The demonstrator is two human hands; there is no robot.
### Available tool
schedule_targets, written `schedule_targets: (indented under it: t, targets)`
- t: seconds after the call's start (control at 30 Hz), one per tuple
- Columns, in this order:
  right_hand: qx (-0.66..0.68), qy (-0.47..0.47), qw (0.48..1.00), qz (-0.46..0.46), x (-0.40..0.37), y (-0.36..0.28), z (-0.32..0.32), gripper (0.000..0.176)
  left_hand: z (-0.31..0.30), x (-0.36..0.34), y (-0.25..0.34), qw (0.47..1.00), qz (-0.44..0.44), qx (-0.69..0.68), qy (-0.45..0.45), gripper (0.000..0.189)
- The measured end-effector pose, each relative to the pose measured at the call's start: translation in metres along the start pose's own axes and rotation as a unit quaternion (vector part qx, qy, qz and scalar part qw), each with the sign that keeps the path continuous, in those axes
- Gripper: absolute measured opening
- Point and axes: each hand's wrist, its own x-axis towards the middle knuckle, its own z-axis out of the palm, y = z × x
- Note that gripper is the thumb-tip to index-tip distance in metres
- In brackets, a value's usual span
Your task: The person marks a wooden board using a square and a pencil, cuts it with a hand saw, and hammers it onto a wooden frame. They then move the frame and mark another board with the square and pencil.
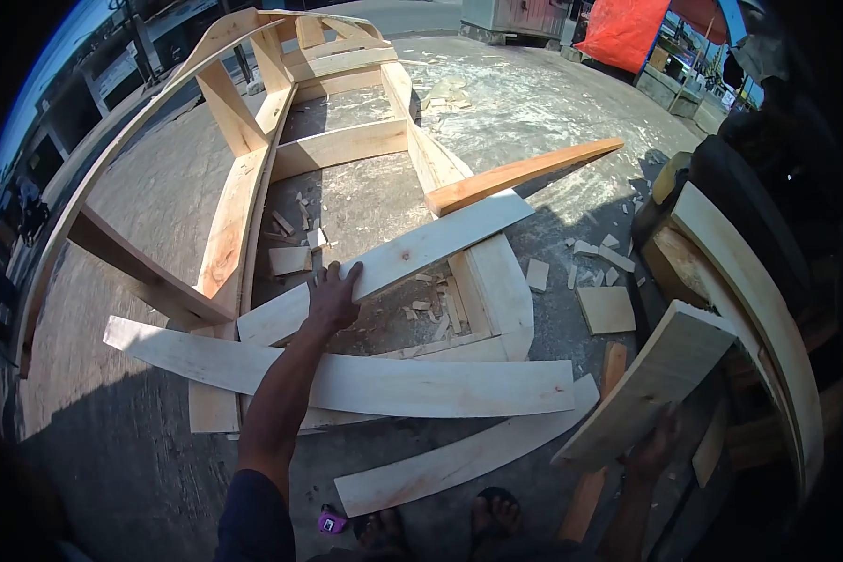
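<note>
Handling step, I judge: left hand (332, 298) splayed on plank (431, 245), right hand (654, 448) gripping tilted board (642, 384); any shift needs both steady.

Two hands (332, 298), two feet (495, 515), one tape measure (331, 521)

The tarp (622, 36) is bright orange-red

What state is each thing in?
Pale wooden frame: interior open
Pale straight wooden board: flat across frame, left hand spread on it
Short pale wooden board: tilted, held in right hand
Long curved pale wooden board: lying across frame's end
Brown tapered wooden beam: one end at frame
Purple tape measure: on ground
</note>
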Motion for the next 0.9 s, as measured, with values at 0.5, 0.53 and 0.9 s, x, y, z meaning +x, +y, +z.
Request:
schedule_targets:
  t: [0.5,0.53,0.9]
  targets:
    - [-0.177,-0.153,0.972,0.026,-0.017,-0.007,0.04,0.029,-0.166,-0.004,0.06,0.876,0.192,-0.366,0.248,0.049]
    - [-0.174,-0.15,0.973,0.03,-0.018,-0.005,0.039,0.029,-0.186,-0.017,0.078,0.826,0.195,-0.459,0.262,0.047]
    - [-0.15,-0.278,0.934,0.164,-0.062,0.022,0.043,0.032,-0.166,-0.101,0.107,0.115,0.309,-0.938,-0.106,0.06]
